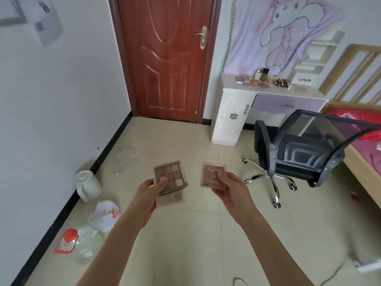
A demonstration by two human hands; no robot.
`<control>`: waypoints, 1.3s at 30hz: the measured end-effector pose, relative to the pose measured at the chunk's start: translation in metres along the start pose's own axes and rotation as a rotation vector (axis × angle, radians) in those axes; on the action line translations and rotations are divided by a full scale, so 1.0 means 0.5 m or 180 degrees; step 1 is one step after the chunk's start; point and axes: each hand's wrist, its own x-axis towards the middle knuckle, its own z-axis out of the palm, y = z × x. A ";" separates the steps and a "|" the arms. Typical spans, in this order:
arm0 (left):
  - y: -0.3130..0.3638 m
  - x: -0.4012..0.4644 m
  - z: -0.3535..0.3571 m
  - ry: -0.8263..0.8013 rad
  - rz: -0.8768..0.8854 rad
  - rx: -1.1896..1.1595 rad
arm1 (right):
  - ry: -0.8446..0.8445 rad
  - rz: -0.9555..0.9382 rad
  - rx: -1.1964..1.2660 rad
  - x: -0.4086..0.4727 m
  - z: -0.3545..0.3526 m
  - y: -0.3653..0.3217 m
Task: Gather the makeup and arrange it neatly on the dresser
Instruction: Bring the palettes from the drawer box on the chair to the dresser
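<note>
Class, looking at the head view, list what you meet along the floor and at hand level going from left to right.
White kettle → left hand holding stacked eyeshadow palettes → right hand holding a brown palette → black office chair → bed frame.

A bedroom in a home.
A wooden bed [362, 162] with red bedding stands at the right, a white-and-lilac dresser [233, 112] strewn with cosmetics at the far wall beside a brown panelled door [165, 58], a cartoon cloth [284, 32] hung above it, and a mesh office chair [305, 153] on the tiled floor [185, 234].
</note>
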 end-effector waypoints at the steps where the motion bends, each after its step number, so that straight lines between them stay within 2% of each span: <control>1: 0.010 0.038 0.026 -0.0078 -0.0032 0.0045 | 0.0110 -0.0037 0.0020 0.031 -0.013 -0.017; 6: 0.047 0.233 0.146 -0.0285 -0.0167 0.0194 | 0.0457 -0.0083 -0.0014 0.216 -0.077 -0.098; 15: 0.177 0.606 0.391 -0.0492 -0.0041 0.0367 | 0.0575 -0.0177 -0.0145 0.598 -0.142 -0.313; 23: 0.246 0.878 0.560 -0.0402 -0.0184 0.0438 | 0.0749 -0.0116 -0.0164 0.884 -0.196 -0.451; 31: 0.331 1.223 0.706 -0.0558 -0.0259 0.0516 | 0.0943 -0.0092 -0.0115 1.236 -0.206 -0.562; 39: 0.463 1.567 0.905 -0.0814 -0.0321 0.0570 | 0.1160 -0.0216 -0.0052 1.531 -0.211 -0.758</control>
